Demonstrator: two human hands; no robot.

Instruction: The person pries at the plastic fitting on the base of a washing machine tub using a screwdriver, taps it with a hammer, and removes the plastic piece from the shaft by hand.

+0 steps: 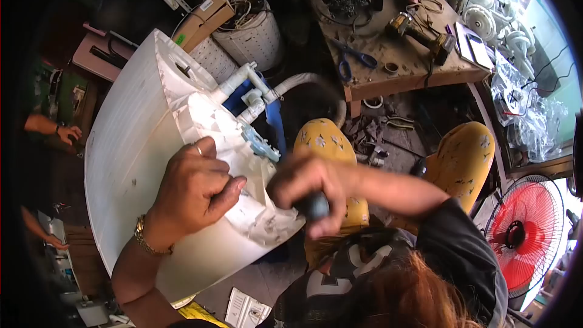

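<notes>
A big white washing machine body (130, 140) lies tipped beside me, its ribbed white plastic underside (209, 115) facing my knees. Over that underside is my left hand (197, 188), fingers curled in and thumb stretched out; what they grip, if anything, is hidden. My right hand (316, 185), blurred by motion, is closed around a dark rounded tool handle (314, 205) at the underside's near edge. The tool's working end does not show. Near both hands sits a pale blue plastic part (261, 143), below white drain pipes (249, 88) with a grey corrugated hose (297, 82).
A wooden table (388, 88) at the back bears blue-handled scissors (352, 61), a cordless drill (419, 36) and a tape roll (392, 68). A red fan (525, 234) stands at right. Another person's hands (68, 133) show at far left. Perforated white drums (252, 39) stand behind.
</notes>
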